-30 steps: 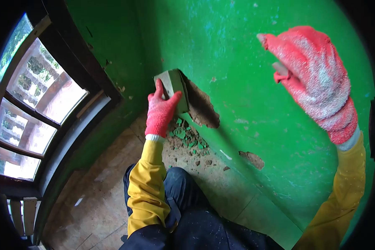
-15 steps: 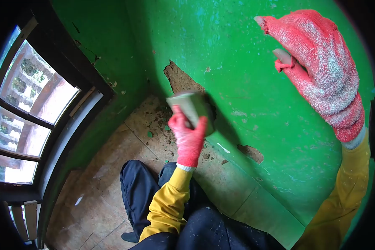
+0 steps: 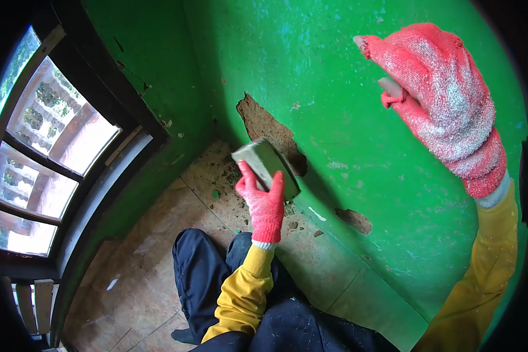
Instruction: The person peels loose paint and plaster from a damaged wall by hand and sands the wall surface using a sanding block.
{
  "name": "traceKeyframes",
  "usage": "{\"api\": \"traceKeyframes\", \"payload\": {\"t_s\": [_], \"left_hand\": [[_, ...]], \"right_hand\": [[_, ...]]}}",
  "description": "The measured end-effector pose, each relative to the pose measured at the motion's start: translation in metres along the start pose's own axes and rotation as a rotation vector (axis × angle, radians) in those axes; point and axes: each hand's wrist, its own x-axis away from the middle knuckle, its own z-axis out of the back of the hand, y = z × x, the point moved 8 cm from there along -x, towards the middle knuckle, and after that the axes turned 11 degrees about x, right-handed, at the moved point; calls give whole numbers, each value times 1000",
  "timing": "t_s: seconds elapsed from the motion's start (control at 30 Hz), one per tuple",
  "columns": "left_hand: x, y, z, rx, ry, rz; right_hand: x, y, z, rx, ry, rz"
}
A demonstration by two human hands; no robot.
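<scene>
A grey block-like piece (image 3: 268,167) is gripped in my left hand (image 3: 263,206), which wears a red glove. The block is tilted, just below a bare brown patch (image 3: 268,126) in the green wall (image 3: 346,105); whether it touches the wall cannot be told. My right hand (image 3: 440,100), in a red glove dusted white, is raised at the upper right before the wall. Its thumb and a finger poke bare through the glove, with a gap between their tips. The other fingers are curled and partly hidden, and nothing shows in them.
A smaller chipped patch (image 3: 354,221) lies low on the wall. Crumbs and green flakes (image 3: 216,194) are scattered on the tiled floor (image 3: 141,276) by the wall's foot. A dark-framed window (image 3: 38,146) stands at left. My bent knees (image 3: 196,258) are below.
My left hand has moved right and down with the block, away from the upper part of the bare patch, which now shows. My right hand has stayed raised, shifting only slightly.
</scene>
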Motion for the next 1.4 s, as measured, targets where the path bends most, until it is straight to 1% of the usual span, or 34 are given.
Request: {"api": "traceKeyframes", "payload": {"t_s": [0.07,0.13,0.17,0.2,0.27,0.3,0.33,0.4,0.43,0.47,0.53,0.57,0.6,0.67,0.7,0.73,0.8,0.83,0.87,0.93,0.97,1.0,1.07,1.1,1.13,1.2,1.23,1.27,1.33,1.37,1.4], "left_hand": [[-7,10,-1,-50,35,-115],[-13,11,-31,-279,-340,78],[-15,6,-32,-163,-366,211],[-19,4,-30,-158,-361,203],[-31,6,-11,-73,-137,38],[-33,18,-7,-40,-50,-52],[-33,33,-6,-111,10,-141],[-37,47,-25,-293,-223,-50],[-43,28,-27,-154,-303,144],[-48,25,-22,-154,-301,137],[-55,47,-5,-203,-118,-79],[-55,46,3,-32,-24,-28],[-54,48,8,-19,85,-92],[-61,48,-11,-376,-37,-259],[-65,37,-25,-296,-217,30],[-70,24,-25,-80,-308,146],[-73,38,-11,-219,-83,-114],[-76,39,-2,-142,40,-131],[-77,34,3,-29,131,-86],[-83,53,-10,-398,13,-177],[-87,40,-18,-274,-120,71],[-85,47,-14,-204,-177,207],[-98,48,0,-315,-33,-60],[-101,53,9,-175,94,-148],[-104,53,14,-140,183,-185],[-112,60,-2,-460,29,-223],[-112,54,-9,-323,-67,-52],[-111,60,-2,-327,-63,-56],[-108,80,6,-703,-59,-207],[-109,75,12,-612,-12,-234],[-107,73,16,-617,-10,-233]], "right_hand": [[1,1,0,0,-7,5],[2,-1,2,29,33,17],[2,-3,3,38,47,19],[2,-1,-1,10,15,16],[2,1,-4,-9,-17,8],[3,0,-2,31,8,13],[4,0,-1,50,19,16],[4,-1,-1,64,20,13],[3,-1,-1,64,21,9],[3,-1,-1,64,21,5],[3,-1,0,62,34,-1],[2,-1,0,60,38,-2],[2,-1,0,52,33,6],[3,-1,-2,45,26,12],[4,-1,-4,33,22,7],[3,0,-5,24,24,7],[2,2,-5,35,52,6],[3,0,-5,30,55,8],[4,-1,-5,25,57,10],[4,-3,-1,55,79,18],[4,-3,0,65,86,21],[4,-3,-2,50,78,13],[3,-1,-2,45,77,1],[3,-2,-2,43,81,3],[3,-3,-1,43,86,6],[3,-2,-1,37,91,12],[2,-3,0,26,101,15],[2,-3,1,23,107,13],[1,-2,0,23,83,11],[1,-1,0,24,85,11],[1,1,-1,7,97,13]]}}
